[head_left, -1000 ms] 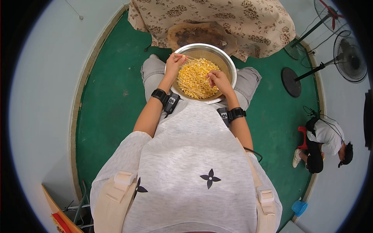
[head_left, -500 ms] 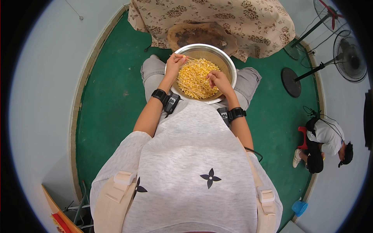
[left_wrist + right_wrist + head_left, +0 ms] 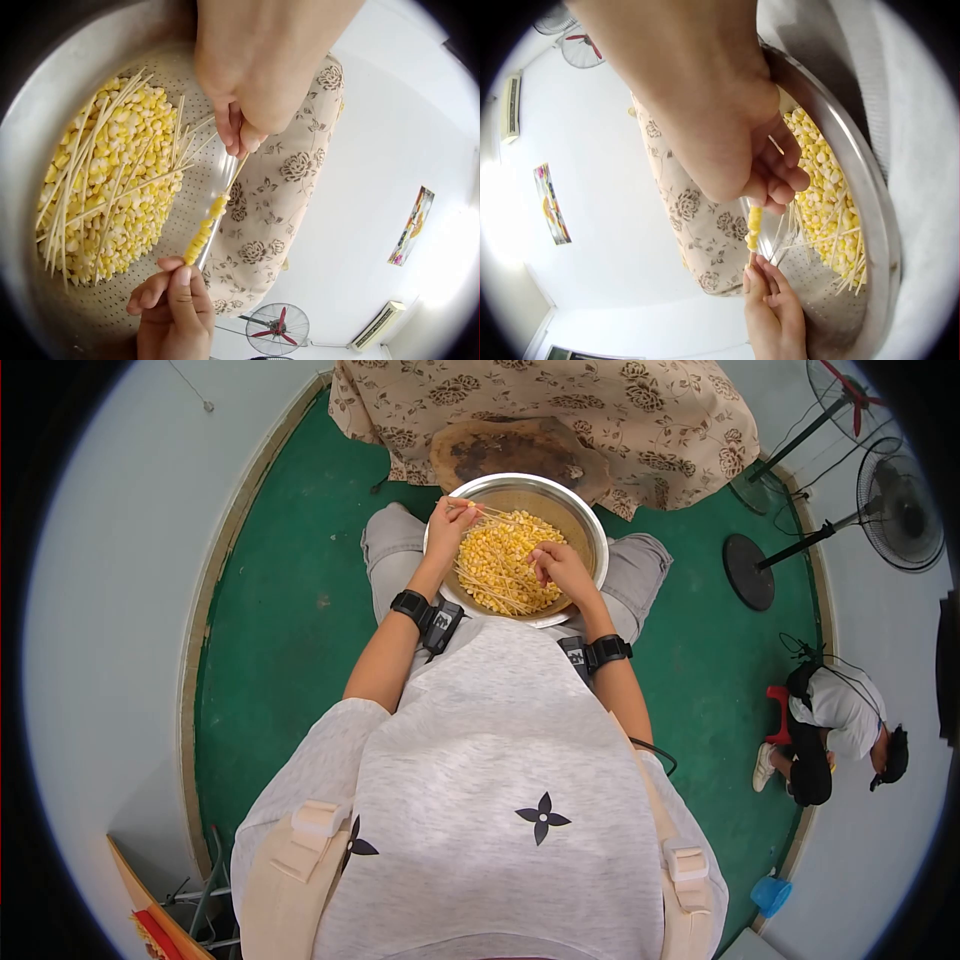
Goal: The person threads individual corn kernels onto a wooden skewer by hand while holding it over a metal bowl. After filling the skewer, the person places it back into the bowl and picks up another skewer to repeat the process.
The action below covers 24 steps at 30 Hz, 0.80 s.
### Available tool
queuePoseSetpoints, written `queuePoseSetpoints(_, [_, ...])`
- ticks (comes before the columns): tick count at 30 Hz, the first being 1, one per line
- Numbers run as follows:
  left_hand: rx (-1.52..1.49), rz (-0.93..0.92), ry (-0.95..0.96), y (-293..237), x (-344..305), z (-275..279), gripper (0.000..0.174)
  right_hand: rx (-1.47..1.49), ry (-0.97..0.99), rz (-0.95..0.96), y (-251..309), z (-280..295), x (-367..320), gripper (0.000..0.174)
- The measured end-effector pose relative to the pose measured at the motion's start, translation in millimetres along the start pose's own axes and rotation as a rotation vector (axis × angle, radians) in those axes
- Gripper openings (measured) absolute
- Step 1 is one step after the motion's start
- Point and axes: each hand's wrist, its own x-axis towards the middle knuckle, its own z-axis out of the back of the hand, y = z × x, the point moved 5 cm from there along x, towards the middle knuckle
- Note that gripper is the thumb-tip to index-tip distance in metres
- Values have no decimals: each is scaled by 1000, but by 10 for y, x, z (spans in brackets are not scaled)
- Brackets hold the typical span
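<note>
Above a steel bowl (image 3: 515,478) of loose yellow kernels (image 3: 495,565), the left hand (image 3: 447,532) pinches the bare part of a thin wooden stick (image 3: 238,172). A row of kernels (image 3: 201,237) is threaded along the stick's other part. In the left wrist view, the right hand (image 3: 178,315) has its thumb and fingertips on the far end of that row. The right wrist view has the right hand (image 3: 727,135) at the kernels too, its fingers partly hiding them, with the left hand (image 3: 775,319) below. Several loose sticks (image 3: 124,192) lie across the corn.
The bowl rests between the person's legs. Beyond it are a wooden slab (image 3: 520,450) and a flower-patterned cloth (image 3: 650,420). Standing fans (image 3: 900,505) are at the right, and another person (image 3: 845,710) sits low on a red stool (image 3: 777,715).
</note>
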Motion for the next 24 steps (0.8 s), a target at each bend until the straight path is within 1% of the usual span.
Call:
queuePoseSetpoints(5, [-17, -6, -13, -23, -15, -9, 16, 3, 0, 19, 14, -9, 4, 22])
queuePoseSetpoints(10, [2, -11, -11, -35, -15, -20, 16, -8, 21, 20, -35, -4, 26, 24])
queuePoseSetpoints(12, [18, -18, -9, -37, -16, -22, 15, -3, 9, 18, -25, -3, 18, 23])
queuePoseSetpoints(14, [118, -41, -21, -44, -13, -20, 14, 2, -7, 24, -12, 3, 11, 23])
queuePoseSetpoints(20, [83, -37, -2, -19, 1, -12, 14, 12, -38, 22, -29, 38, -2, 22])
queuePoseSetpoints(24, [113, -30, -5, -38, -9, -17, 13, -3, -49, 26, -28, 48, -9, 22])
